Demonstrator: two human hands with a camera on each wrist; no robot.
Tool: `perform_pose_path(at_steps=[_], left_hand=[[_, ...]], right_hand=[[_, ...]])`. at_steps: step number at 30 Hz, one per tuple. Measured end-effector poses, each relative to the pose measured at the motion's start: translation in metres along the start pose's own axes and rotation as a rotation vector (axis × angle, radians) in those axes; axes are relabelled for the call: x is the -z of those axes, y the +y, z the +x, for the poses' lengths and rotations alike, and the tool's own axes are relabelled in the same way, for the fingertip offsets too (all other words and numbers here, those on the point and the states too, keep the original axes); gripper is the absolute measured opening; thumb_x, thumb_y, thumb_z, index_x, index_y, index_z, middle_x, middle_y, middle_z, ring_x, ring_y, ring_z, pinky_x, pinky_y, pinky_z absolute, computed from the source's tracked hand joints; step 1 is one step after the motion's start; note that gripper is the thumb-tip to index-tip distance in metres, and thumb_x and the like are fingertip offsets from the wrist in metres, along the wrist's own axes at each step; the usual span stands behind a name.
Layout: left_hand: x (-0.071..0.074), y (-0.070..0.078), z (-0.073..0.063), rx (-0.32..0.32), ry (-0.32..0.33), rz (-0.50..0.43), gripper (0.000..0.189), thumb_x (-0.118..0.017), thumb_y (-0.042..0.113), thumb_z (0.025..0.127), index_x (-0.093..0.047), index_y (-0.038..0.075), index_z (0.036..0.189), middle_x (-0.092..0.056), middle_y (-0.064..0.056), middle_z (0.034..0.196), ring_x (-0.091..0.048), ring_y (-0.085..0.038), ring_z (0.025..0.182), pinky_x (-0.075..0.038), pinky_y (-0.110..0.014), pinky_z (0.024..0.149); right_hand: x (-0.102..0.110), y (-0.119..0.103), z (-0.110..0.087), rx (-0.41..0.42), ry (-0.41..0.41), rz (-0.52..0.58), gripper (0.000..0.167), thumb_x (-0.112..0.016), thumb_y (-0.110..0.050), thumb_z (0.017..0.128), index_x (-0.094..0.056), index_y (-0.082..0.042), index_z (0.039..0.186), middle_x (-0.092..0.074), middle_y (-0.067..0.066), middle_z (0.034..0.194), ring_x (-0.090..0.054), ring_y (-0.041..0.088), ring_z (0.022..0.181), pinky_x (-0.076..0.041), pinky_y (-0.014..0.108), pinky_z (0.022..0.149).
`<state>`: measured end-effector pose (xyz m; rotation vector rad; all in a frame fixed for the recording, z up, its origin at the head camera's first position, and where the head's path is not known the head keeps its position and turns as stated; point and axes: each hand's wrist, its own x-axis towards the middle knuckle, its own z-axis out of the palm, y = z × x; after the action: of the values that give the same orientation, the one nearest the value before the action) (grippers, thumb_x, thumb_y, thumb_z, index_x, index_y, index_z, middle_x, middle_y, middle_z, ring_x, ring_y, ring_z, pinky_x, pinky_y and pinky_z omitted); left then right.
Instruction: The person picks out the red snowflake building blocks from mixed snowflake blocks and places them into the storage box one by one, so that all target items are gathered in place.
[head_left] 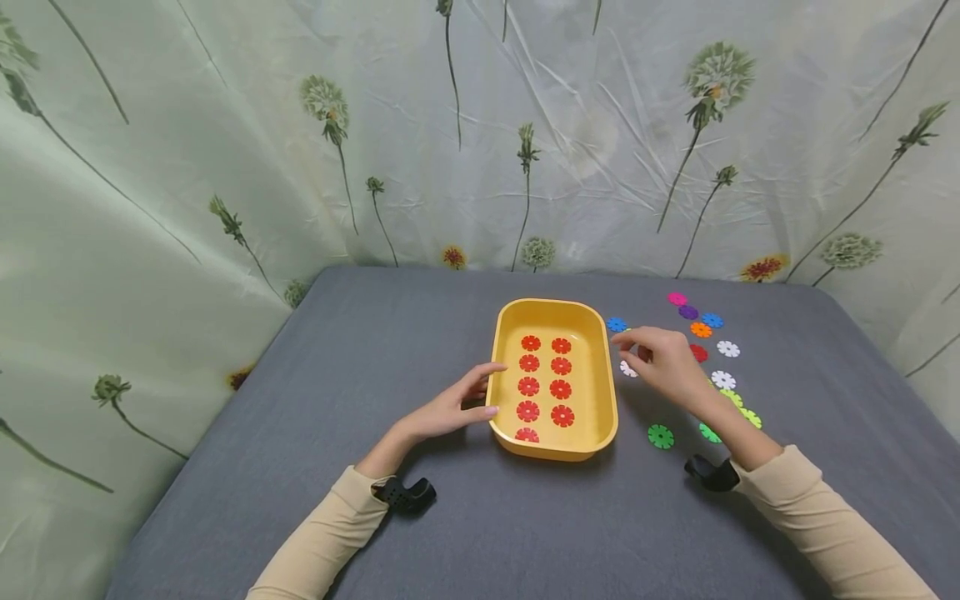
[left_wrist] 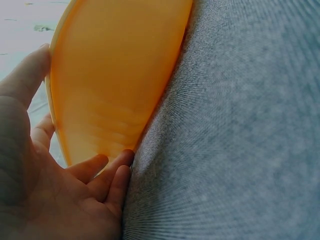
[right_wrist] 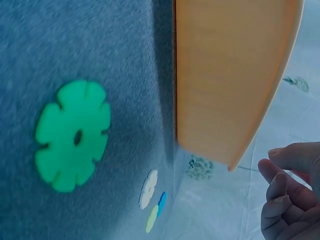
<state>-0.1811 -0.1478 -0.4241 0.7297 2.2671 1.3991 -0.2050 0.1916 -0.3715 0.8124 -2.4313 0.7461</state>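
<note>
A yellow plastic tub (head_left: 552, 450) sits on the grey cloth. Inside it, red flower-shaped discs (head_left: 528, 387) lie in two columns, the left one longer. My left hand (head_left: 453, 406) grips the tub's left side, with thumb and index finger over the rim. In the left wrist view its other fingers (left_wrist: 117, 182) rest against the outer wall. Just beyond the tub's right rim hovers my right hand (head_left: 663, 364), fingers loosely bent and nothing visible between thumb and index finger. Beneath it is a white disc (head_left: 628, 369), partly hidden.
To the right lie loose flower-shaped discs: a green one (head_left: 661, 437), a red one (head_left: 698, 352) partly behind the right hand, a blue one (head_left: 617, 324) by the tub, an orange one (head_left: 701, 330), and several others. A patterned curtain (head_left: 420, 167) hangs behind the table.
</note>
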Motion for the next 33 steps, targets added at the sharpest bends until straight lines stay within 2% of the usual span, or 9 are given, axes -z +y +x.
perform_pose_path(at_steps=[4,8,14,19,25,30,33], left_hand=[[0.001,0.0,0.001,0.022,-0.012,0.018,0.068,-0.059,0.016,0.09,-0.023,0.022,0.147,-0.031,-0.016,0.151,-0.042,-0.033,0.133,-0.033,-0.053,0.109],[0.002,-0.001,0.001,0.008,-0.035,0.005,0.075,-0.064,0.022,0.087,-0.02,0.02,0.148,-0.03,-0.019,0.151,-0.042,-0.035,0.133,-0.034,-0.053,0.108],[0.001,-0.003,-0.001,-0.02,-0.026,-0.013,0.076,-0.067,0.036,0.085,-0.022,0.028,0.146,-0.035,-0.015,0.148,-0.044,-0.031,0.132,-0.035,-0.051,0.108],[0.002,-0.003,-0.001,-0.03,-0.028,-0.023,0.075,-0.067,0.04,0.084,-0.023,0.032,0.145,-0.035,-0.013,0.148,-0.044,-0.03,0.132,-0.035,-0.052,0.108],[0.002,-0.003,-0.001,-0.025,-0.032,-0.022,0.075,-0.066,0.036,0.085,-0.022,0.029,0.146,-0.035,-0.014,0.149,-0.043,-0.031,0.133,-0.035,-0.052,0.108],[0.003,-0.001,0.0,-0.003,-0.041,-0.016,0.077,-0.067,0.03,0.086,-0.02,0.023,0.147,-0.03,-0.017,0.151,-0.041,-0.033,0.134,-0.034,-0.052,0.109],[0.003,0.0,0.0,0.007,-0.047,-0.013,0.078,-0.066,0.027,0.086,-0.02,0.019,0.148,-0.029,-0.019,0.151,-0.041,-0.035,0.134,-0.034,-0.052,0.108]], right_hand=[[0.003,0.005,-0.002,-0.028,0.014,-0.023,0.02,-0.071,0.009,0.072,-0.072,-0.002,0.089,-0.068,0.006,0.074,-0.038,0.0,0.056,-0.035,0.014,0.048],[0.006,0.012,-0.006,-0.067,0.019,-0.042,0.02,-0.071,0.007,0.073,-0.071,-0.001,0.092,-0.068,0.009,0.075,-0.038,0.001,0.057,-0.035,0.017,0.049],[0.01,0.024,-0.009,-0.112,0.027,-0.057,0.019,-0.068,0.007,0.075,-0.071,0.001,0.093,-0.068,0.011,0.075,-0.039,0.002,0.056,-0.035,0.018,0.05],[0.013,0.034,-0.011,-0.15,0.03,-0.08,0.018,-0.066,0.006,0.077,-0.071,0.0,0.094,-0.069,0.012,0.076,-0.038,0.001,0.054,-0.033,0.019,0.048],[0.019,0.046,-0.017,-0.227,0.009,-0.08,0.018,-0.064,0.004,0.081,-0.07,0.0,0.098,-0.069,0.017,0.08,-0.038,0.001,0.053,-0.031,0.02,0.047],[0.023,0.061,-0.021,-0.276,0.004,-0.111,0.017,-0.063,0.002,0.081,-0.069,0.0,0.098,-0.069,0.019,0.08,-0.039,-0.004,0.053,-0.033,0.02,0.047],[0.025,0.07,-0.023,-0.317,-0.01,-0.128,0.018,-0.06,0.001,0.082,-0.068,0.002,0.099,-0.068,0.02,0.08,-0.042,-0.003,0.053,-0.033,0.021,0.046]])
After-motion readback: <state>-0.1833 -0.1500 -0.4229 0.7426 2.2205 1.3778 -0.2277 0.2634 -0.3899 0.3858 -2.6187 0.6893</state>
